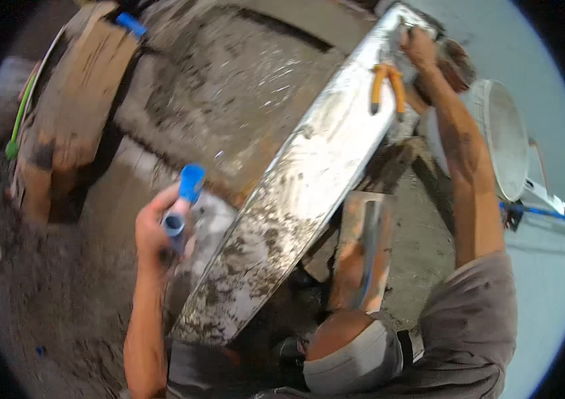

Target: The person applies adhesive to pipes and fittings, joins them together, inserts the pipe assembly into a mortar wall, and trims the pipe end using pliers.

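Observation:
My left hand (163, 229) is closed around a short tube with a pale blue open end (174, 224). A bright blue fitting (191, 181) sticks up by its fingertips. A long mud-splashed metal plank (302, 173) runs diagonally between my arms. At its far upper end my right hand (419, 48) reaches down, its fingers bent over something small and dark that I cannot make out. Orange-handled pliers (387, 83) lie on the plank just below that hand, handles towards me.
A worn cardboard box (73, 113) stands at the upper left, with a blue piece (131, 24) beside it. A white bucket (503, 139) is at the right. A trowel (362, 253) lies near my knee. Wet mortar (229, 86) fills a recess beyond the plank.

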Demonstrator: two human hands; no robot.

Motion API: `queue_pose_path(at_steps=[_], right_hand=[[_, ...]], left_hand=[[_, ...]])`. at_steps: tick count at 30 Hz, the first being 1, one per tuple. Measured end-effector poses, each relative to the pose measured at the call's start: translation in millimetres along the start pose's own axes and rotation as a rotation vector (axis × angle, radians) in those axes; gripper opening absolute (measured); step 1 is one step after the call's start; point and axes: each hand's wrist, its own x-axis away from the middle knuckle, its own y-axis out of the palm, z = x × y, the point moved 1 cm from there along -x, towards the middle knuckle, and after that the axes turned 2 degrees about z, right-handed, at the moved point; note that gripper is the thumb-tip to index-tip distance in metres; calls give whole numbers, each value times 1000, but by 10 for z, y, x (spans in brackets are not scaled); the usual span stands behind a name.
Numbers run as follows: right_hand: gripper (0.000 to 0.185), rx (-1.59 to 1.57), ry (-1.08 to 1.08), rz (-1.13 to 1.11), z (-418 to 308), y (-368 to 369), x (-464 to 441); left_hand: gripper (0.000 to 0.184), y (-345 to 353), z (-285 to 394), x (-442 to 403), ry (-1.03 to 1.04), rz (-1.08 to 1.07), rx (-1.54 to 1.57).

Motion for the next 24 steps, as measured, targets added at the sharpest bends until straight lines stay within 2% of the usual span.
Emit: queue_pose_path(at_steps=[1, 2, 3, 5, 7, 8, 10, 12, 13, 14, 15, 17, 18, 19, 20, 22, 24], right_hand=[[47, -48, -45, -12, 50, 129, -19], [52, -56, -2, -129, 31, 144, -15], [58, -51, 38, -240, 29, 116, -22], [57, -51, 35, -131, -108, 6, 22], [53, -44, -59, -136, -4, 28, 48], [49, 24, 16, -125, -50, -26, 72], [52, 123, -147, 15, -299, -437, 56], [56, -142, -82, 44, -810, -1064, 116], [58, -455, 70, -8, -1314, -1515, 291], [61, -659, 254, -140, -1607, -1633, 531], [62, -832, 392, -495, -2024, -1981, 729], [67, -1155, 103, -737, -2769, -2440, 1243], [45, -1288, -24, -785, -3036, -2661, 1424], [47, -1431, 92, -942, -3240, -2878, 1485], [51, -1491, 174, -1009, -3363, -2937, 1560], [49, -1644, 246, -917, -3514, -3054, 1659], [44, -1689, 250, -857, -3560, -3188, 1653]], left_hand=[[31, -12, 52, -4, -5, -57, 26], [32, -25, 94, 6, -10, -121, 51], [37, 3, 114, 1, -9, -98, 59], [47, 65, 136, -24, 7, -80, 76], [45, 31, 84, -49, 40, -110, 98], [45, 25, 69, -55, 59, -136, 109], [42, 25, 80, -23, 53, -140, 124], [39, 25, 105, -3, 53, -160, 149], [38, 29, 96, 4, 48, -182, 161], [37, 49, 96, 24, 43, -208, 170], [36, 92, 107, 54, 53, -228, 181], [34, 207, 136, 122, 74, -281, 200], [34, 231, 118, 132, 69, -332, 230], [36, 259, 152, 181, 81, -357, 234], [39, 298, 183, 239, 94, -377, 241], [45, 289, 211, 332, 113, -460, 267], [46, 288, 241, 402, 138, -435, 326]])
